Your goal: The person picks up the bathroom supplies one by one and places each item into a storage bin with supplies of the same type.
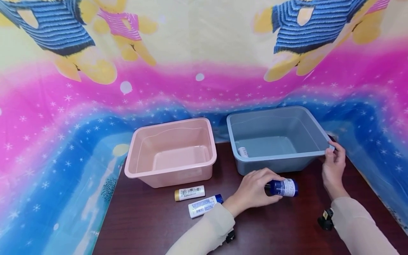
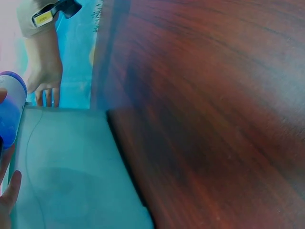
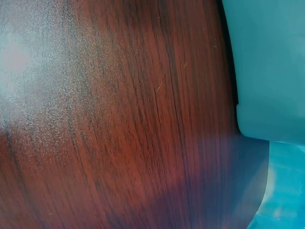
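Pink tub. In front, gold-capped tube, blue-capped tube. Left hand partly closed, thumb and fingers pinching blue bottle in front of gray tub. Right hand pinches tub's right front corner.

Left grip in a curl, right grip (also curled) well apart, both arms forward.

Blue bottle held sideways, grey-blue bin just behind.
Bottle: dark blue, white printed label, roughly horizontal in left hand, left end partly covered by fingers. Bin: rectangular, open top facing up, wide rim, near right corner gripped by right hand.
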`<state>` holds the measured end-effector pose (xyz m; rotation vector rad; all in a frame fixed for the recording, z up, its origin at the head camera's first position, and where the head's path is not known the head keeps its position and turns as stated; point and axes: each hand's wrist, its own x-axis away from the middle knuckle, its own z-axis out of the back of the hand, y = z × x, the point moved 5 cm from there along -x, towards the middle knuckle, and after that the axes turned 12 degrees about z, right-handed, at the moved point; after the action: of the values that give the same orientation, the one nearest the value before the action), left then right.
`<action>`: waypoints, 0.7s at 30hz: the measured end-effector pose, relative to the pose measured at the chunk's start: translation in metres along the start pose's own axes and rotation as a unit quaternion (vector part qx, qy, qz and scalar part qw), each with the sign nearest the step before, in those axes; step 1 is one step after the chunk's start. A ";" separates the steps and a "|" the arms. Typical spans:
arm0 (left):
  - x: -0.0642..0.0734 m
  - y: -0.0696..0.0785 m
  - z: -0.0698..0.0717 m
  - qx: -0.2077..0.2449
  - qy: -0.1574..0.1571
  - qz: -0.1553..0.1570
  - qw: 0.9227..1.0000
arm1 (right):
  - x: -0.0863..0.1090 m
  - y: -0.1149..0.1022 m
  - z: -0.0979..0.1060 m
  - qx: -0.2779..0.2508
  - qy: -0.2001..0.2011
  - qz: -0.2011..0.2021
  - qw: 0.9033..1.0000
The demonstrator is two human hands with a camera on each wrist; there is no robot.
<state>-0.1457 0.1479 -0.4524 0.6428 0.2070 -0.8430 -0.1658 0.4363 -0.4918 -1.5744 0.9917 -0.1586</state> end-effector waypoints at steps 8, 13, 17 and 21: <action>-0.005 0.000 0.014 0.031 0.013 -0.014 0.999 | 0.000 0.003 0.002 0.012 -0.002 0.003 1.000; -0.006 -0.001 0.019 0.045 0.012 -0.010 0.999 | -0.001 0.004 0.002 0.014 -0.002 0.002 1.000; -0.006 -0.001 0.022 0.048 0.010 -0.007 0.999 | -0.001 0.003 0.001 0.008 -0.004 0.003 1.000; -0.006 0.001 0.025 0.048 0.013 -0.012 0.999 | -0.001 0.002 0.001 0.003 -0.006 0.003 1.000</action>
<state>-0.1510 0.1369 -0.4293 0.7417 0.1987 -0.8726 -0.1670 0.4378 -0.4932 -1.5659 0.9863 -0.1476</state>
